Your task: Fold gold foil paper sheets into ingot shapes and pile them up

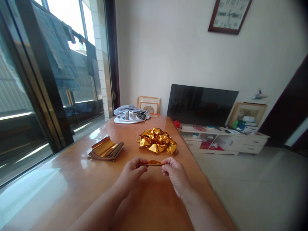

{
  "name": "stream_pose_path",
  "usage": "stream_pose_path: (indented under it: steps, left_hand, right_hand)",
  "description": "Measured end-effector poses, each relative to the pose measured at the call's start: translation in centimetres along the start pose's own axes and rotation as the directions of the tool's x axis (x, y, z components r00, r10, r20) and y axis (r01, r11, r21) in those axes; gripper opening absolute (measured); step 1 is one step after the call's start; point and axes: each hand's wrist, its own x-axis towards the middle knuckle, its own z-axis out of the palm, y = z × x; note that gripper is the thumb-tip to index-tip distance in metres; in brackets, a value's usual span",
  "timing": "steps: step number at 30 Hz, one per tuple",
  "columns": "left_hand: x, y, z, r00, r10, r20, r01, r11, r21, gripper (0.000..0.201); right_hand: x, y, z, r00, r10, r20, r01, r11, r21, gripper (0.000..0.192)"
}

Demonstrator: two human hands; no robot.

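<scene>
A narrow folded piece of gold foil paper [154,162] is stretched between my two hands above the table. My left hand [135,170] pinches its left end, and my right hand [175,173] pinches the right end between thumb and fingers. Just beyond my hands lies a pile of folded gold foil pieces [157,141], shiny and pointed. To the left of my left hand rests a stack of gold foil sheets [106,149], its top sheet curling up.
The long brown wooden table [72,192] has its right edge beside my right forearm. Grey and white cloth [131,115] lies bundled at the far end. Beyond stand a television [202,104] and a white cabinet [231,141]. A glass door lies to the left.
</scene>
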Motion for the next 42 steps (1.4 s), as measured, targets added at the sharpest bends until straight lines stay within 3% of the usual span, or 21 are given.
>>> stream_pose_path:
  steps: [8, 14, 22, 27, 34, 42]
  left_hand:
    - [-0.1, -0.1, 0.3, 0.996, 0.064, -0.059, -0.06, 0.997, 0.056, 0.028]
    - [0.2, -0.8, 0.4, 0.989, 0.071, -0.13, -0.05, 0.986, 0.16, 0.02]
    - [0.7, -1.6, 0.4, 0.987, -0.001, -0.163, 0.008, 0.999, 0.045, 0.015]
    - [0.5, -1.8, 0.7, 0.986, 0.049, -0.156, -0.033, 0.994, 0.102, 0.015]
    - [0.3, -1.9, 1.1, 0.984, 0.092, -0.153, -0.081, 0.994, 0.077, 0.016]
    - [0.4, -1.8, 1.2, 0.991, -0.01, -0.134, 0.0, 0.998, -0.068, 0.048]
  right_hand:
    - [-0.2, 0.4, 0.5, 0.999, -0.039, -0.024, 0.037, 0.998, -0.056, 0.006]
    - [-0.2, 1.1, 0.9, 0.995, -0.09, -0.03, 0.085, 0.985, -0.148, 0.005]
    - [-0.1, 1.7, 1.2, 0.986, -0.162, -0.029, 0.15, 0.958, -0.246, 0.004]
    - [0.2, 2.1, 1.3, 0.989, -0.115, -0.089, 0.097, 0.978, -0.186, 0.014]
    - [-0.1, 1.8, 1.9, 0.996, -0.054, -0.066, 0.045, 0.991, -0.129, 0.025]
    - [0.2, 2.1, 1.7, 0.999, -0.047, 0.005, 0.047, 0.992, -0.118, 0.036]
